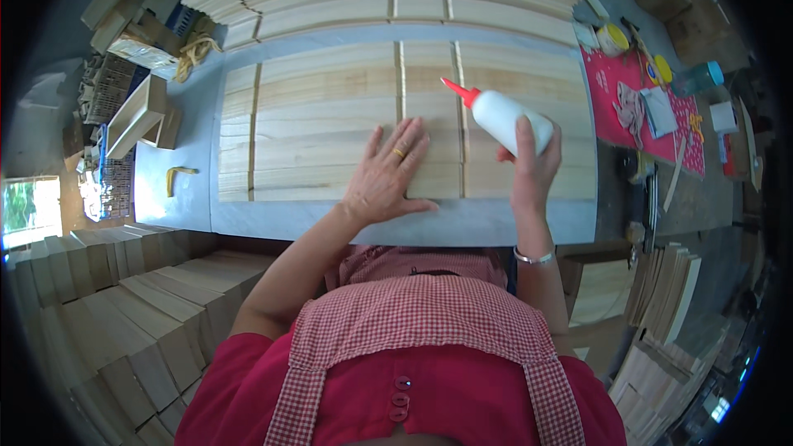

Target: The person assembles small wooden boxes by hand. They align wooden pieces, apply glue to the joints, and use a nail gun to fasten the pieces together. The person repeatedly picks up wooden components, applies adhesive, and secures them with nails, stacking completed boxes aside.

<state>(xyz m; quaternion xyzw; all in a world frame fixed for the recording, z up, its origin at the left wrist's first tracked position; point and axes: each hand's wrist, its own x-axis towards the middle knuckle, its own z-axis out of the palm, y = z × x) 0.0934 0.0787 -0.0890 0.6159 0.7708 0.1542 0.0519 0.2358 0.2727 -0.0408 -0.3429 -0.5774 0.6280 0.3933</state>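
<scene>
Apron (420, 314), then bottle (499, 116) in right hand (535, 167)

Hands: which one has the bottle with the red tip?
The right hand, wrapped round the white bottle; the left hand lies spread on the pale boards, holding nothing.

Right fingers (505, 154) partly hidden, apparently, behind the white bottle (502, 120).

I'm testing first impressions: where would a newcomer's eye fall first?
The white bottle with its red nozzle, held in the right hand over the wooden boards, stands out first. Next, the left hand rests palm-down on those boards, wearing a gold ring. A pink patterned covering lies right of the boards.
</scene>
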